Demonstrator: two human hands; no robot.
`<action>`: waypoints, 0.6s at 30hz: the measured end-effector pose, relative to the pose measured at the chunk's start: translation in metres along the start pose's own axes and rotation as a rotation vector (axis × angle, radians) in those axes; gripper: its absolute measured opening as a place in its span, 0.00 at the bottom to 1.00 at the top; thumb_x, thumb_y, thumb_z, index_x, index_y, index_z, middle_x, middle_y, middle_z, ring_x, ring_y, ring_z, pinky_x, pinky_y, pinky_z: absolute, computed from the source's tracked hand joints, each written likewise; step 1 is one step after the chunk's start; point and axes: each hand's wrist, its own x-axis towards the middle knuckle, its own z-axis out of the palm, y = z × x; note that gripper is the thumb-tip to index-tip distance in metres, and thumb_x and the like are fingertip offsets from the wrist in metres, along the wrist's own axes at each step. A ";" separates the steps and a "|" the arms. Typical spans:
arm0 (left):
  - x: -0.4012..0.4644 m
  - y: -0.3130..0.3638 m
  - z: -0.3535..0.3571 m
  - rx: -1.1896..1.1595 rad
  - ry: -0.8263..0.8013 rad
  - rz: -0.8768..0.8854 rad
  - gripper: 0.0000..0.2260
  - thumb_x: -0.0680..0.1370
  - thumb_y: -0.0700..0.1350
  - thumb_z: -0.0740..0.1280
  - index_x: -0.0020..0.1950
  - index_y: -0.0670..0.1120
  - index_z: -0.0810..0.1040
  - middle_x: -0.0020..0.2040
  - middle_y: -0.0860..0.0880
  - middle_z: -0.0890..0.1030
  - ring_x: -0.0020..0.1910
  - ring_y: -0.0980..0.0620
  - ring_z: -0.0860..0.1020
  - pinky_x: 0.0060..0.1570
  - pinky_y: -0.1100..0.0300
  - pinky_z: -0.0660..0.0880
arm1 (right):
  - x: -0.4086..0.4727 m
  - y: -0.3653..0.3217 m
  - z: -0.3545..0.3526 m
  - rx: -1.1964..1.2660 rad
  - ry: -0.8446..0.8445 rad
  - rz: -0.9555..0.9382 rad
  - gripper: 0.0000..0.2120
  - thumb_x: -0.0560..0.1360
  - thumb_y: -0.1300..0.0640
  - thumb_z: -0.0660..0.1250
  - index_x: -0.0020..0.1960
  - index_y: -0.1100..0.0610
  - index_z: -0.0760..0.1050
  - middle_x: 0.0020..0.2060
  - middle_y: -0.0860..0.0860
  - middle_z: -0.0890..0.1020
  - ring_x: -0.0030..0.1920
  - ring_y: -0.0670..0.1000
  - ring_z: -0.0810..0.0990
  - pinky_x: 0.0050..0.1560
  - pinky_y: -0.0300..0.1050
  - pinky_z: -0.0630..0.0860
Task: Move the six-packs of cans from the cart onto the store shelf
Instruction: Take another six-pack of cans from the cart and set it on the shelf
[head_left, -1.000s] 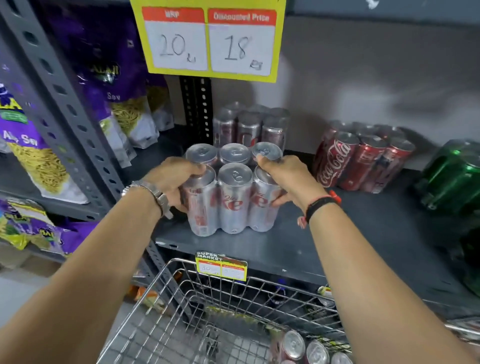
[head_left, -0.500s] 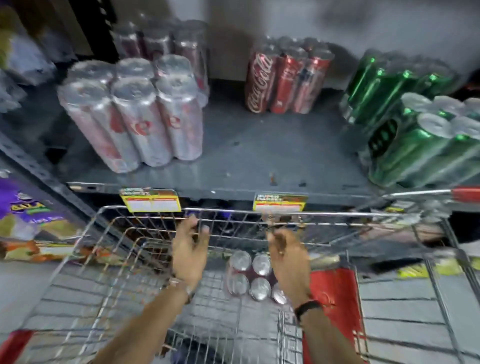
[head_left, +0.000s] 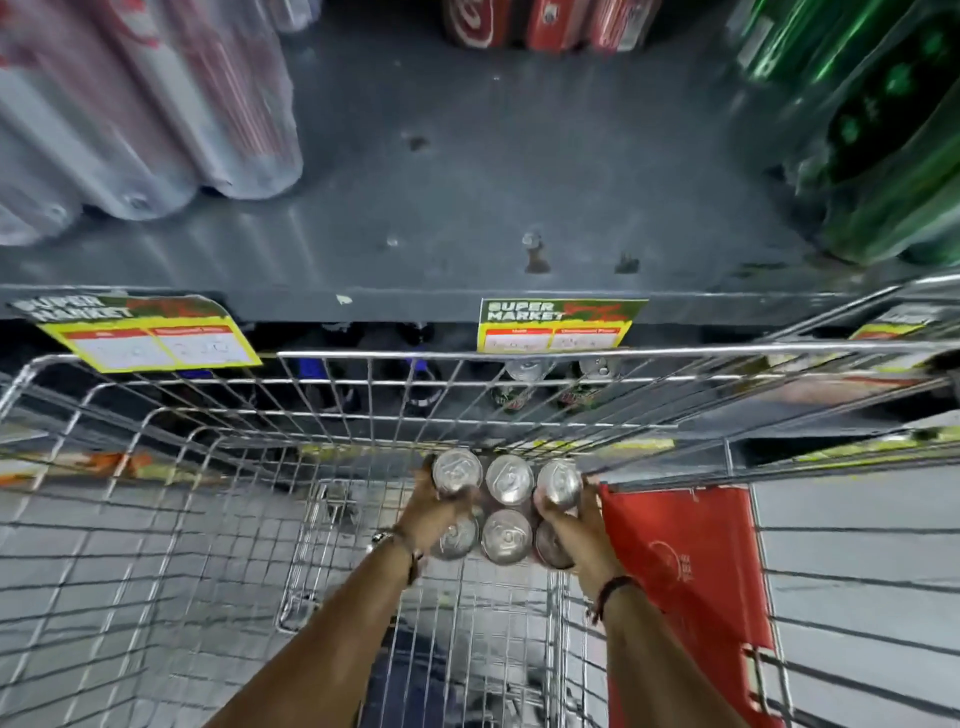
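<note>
Hands are both down inside the silver wire shopping cart (head_left: 156, 467), wrapped around a shrink-wrapped six-pack of silver-topped cans (head_left: 506, 512) that sits low in the basket near its front wall. Left hand (head_left: 434, 514) is clamped on the left side of the pack, fingers curled over the far-left can, and there's a metal watch on that wrist. Right hand (head_left: 574, 525) grips the right side the same way, dark band with a red bit on the wrist. So the pack is squeezed between both palms, can't tell if it's off the cart floor or not. Just right of it is a red plastic panel (head_left: 680, 566) of the cart.

Up above, the dark grey metal shelf (head_left: 467, 182) has a bare patch in the middle. Blurry silver-and-red can pack (head_left: 140, 104) on the left, red cola cans (head_left: 540, 23) at the back, green can packs (head_left: 883, 135) on the right. Two yellow-green price tags (head_left: 558, 325) hang off the shelf's front edge
</note>
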 end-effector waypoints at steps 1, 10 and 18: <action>-0.002 0.002 0.000 -0.026 0.002 0.003 0.14 0.72 0.28 0.63 0.48 0.46 0.68 0.39 0.50 0.76 0.37 0.50 0.79 0.31 0.66 0.76 | 0.000 0.000 0.001 0.002 0.015 -0.009 0.17 0.72 0.63 0.67 0.60 0.58 0.68 0.57 0.60 0.77 0.60 0.64 0.75 0.44 0.41 0.79; -0.081 0.041 -0.012 -0.195 0.152 -0.063 0.24 0.71 0.40 0.68 0.64 0.42 0.64 0.63 0.38 0.74 0.60 0.39 0.74 0.60 0.44 0.73 | -0.059 -0.051 -0.005 -0.191 0.014 -0.188 0.16 0.69 0.54 0.70 0.54 0.53 0.70 0.50 0.56 0.80 0.53 0.57 0.79 0.58 0.57 0.76; -0.197 0.177 -0.028 -0.149 0.076 0.126 0.12 0.75 0.38 0.64 0.57 0.38 0.70 0.44 0.39 0.74 0.40 0.46 0.73 0.30 0.56 0.69 | -0.171 -0.158 -0.045 -0.187 0.006 -0.435 0.15 0.68 0.50 0.72 0.51 0.55 0.73 0.48 0.56 0.82 0.53 0.57 0.80 0.59 0.56 0.75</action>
